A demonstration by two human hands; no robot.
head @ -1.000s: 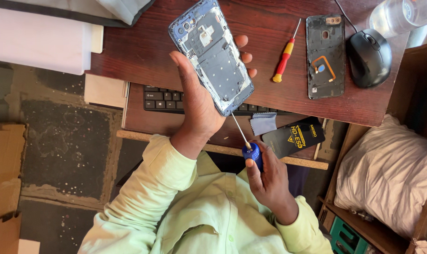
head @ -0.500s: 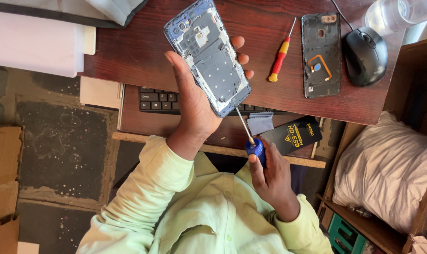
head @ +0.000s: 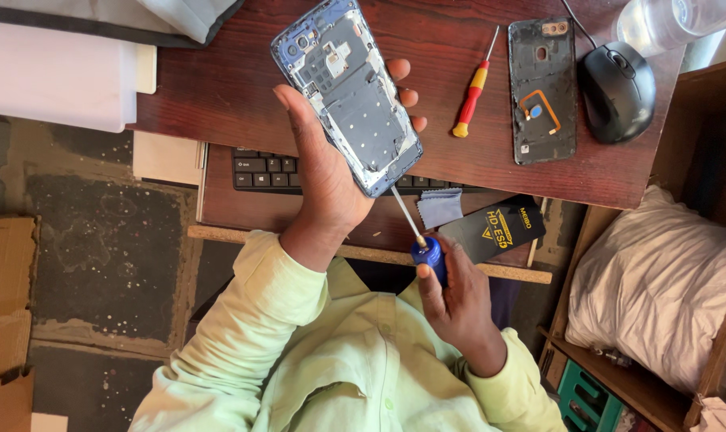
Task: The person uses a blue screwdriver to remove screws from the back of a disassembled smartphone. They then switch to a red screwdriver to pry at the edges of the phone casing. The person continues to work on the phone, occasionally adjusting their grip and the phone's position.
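Left hand (head: 327, 172) fingers wrapped round opened phone frame (head: 347, 92), held above desk (head: 219, 88). Right hand (head: 459, 300) fingers closed on blue-handled screwdriver (head: 428, 254), tip at frame's lower edge.

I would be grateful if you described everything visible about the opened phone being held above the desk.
The opened phone is a slim blue-edged body with its back cover off, showing a grey metal shield plate, a camera opening near the top and small pale parts. It is tilted, top end away from the person. The left hand grips it, thumb along one edge, fingertips on the other. The thin shaft of a blue-handled screwdriver, held by the right hand, meets its lower corner.
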